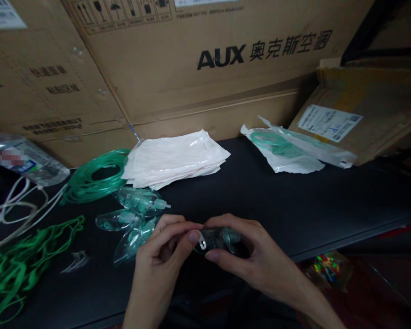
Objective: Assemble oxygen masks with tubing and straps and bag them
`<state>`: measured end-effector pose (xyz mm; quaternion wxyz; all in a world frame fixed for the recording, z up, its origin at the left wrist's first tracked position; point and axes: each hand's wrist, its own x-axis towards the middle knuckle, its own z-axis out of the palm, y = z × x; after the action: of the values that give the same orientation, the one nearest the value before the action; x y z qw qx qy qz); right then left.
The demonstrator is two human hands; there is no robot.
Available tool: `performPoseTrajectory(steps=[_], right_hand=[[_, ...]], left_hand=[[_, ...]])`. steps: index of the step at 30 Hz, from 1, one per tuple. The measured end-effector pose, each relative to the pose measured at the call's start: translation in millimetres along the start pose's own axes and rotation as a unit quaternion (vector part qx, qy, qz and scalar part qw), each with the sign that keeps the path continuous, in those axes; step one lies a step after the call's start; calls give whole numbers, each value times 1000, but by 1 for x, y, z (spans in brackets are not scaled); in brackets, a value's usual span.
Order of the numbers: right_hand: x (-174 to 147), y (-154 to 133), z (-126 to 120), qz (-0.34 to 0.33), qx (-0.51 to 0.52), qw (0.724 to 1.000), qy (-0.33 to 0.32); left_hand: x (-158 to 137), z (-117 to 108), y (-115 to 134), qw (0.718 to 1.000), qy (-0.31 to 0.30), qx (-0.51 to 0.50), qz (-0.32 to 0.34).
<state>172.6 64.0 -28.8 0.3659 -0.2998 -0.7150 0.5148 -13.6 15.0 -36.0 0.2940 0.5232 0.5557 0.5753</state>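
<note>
My right hand [238, 244] is curled around a clear, greenish face mask [219, 237], thumb below and fingers above it. At the mask's left edge, the thumb and fingers of my left hand [171, 242] pinch a small pale strip [202, 242] with a slot in its end. The strip touches the mask, but my fingers hide most of it. More clear green masks [137, 233] lie just left of my left hand. A few thin, shiny strips [76, 262] rest on the black table farther left.
Green tubing [97, 176] lies coiled beside stacked white packets [178, 155]. Green elastic straps [20, 269], white cables [17, 214] and a plastic bottle [27, 157] are at left. An opened packet [284, 144] lies at right. Large cardboard boxes [205, 96] stand behind; small colourful pieces [327, 267] sit lower right.
</note>
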Motion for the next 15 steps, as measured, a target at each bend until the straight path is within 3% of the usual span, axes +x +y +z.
performPoseTrajectory(steps=[7,15], right_hand=[[-3,4,0,41,9,999,12],[-1,1,0,58,31,998,25]], left_hand=[[-2,3,8,997,-28,-28,-67],[-6,0,1,992,-8,-50,-112]])
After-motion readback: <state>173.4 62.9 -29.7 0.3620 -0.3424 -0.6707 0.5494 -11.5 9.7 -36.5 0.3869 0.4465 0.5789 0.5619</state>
